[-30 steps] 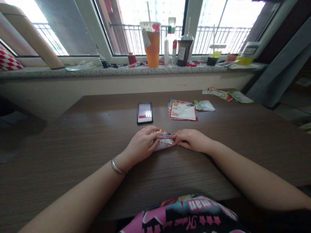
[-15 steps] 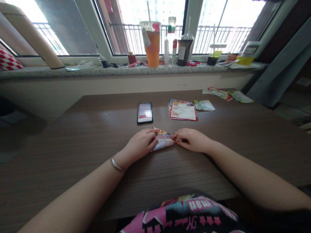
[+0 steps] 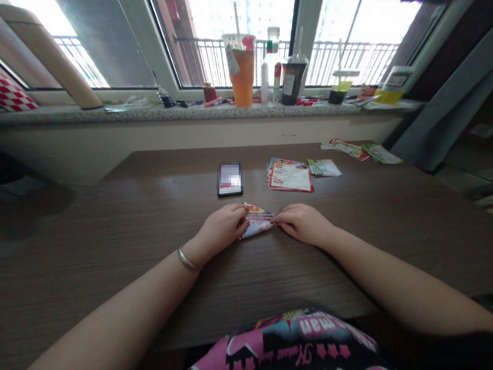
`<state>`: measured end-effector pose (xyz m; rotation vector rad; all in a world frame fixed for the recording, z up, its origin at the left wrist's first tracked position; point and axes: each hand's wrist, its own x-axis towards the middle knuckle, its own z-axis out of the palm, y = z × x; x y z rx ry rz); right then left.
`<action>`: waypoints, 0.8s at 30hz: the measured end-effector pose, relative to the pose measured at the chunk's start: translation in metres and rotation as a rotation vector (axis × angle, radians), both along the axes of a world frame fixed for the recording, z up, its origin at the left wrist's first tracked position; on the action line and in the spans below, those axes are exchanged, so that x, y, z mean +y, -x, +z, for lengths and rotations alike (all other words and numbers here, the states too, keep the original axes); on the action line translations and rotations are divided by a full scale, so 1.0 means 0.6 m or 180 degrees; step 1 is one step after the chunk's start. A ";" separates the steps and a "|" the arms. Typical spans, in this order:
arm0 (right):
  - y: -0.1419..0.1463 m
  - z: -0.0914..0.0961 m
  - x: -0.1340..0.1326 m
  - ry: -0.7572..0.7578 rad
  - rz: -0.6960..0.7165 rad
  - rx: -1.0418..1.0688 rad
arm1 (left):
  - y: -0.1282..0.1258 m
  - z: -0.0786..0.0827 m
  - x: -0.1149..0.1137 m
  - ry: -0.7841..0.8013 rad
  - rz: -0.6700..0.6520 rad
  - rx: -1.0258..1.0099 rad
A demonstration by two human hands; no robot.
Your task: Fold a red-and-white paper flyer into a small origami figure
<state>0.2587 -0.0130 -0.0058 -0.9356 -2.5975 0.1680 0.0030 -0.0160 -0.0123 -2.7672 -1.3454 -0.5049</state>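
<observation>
A folded paper flyer, printed in red, yellow and purple, lies on the table between my hands, its narrow pointed end to the right. My left hand, a silver bangle at its wrist, is closed on the flyer's wide left end with fingers above and thumb below. At the pointed tip, the fingers of my right hand are pinched together on the paper. Just beyond the flyer lies a phone with a blurred screen.
A stack of printed flyers lies behind my right hand, with green leaflets beside it. More leaflets are at the table's back right. Along the granite windowsill stand an orange drink, a dark cup and bottles.
The fingers of my right hand have drawn closer together at the flyer's tip. My left hand has barely shifted, still on the wide end.
</observation>
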 end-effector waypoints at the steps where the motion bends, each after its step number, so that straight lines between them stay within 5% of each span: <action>1: 0.000 0.000 0.000 0.0002 0.0008 -0.0031 | 0.000 0.000 0.000 -0.0008 0.0010 0.0004; 24: 0.002 -0.011 0.003 -0.0503 0.0211 -0.0456 | 0.000 0.006 0.005 0.0071 0.0058 0.0069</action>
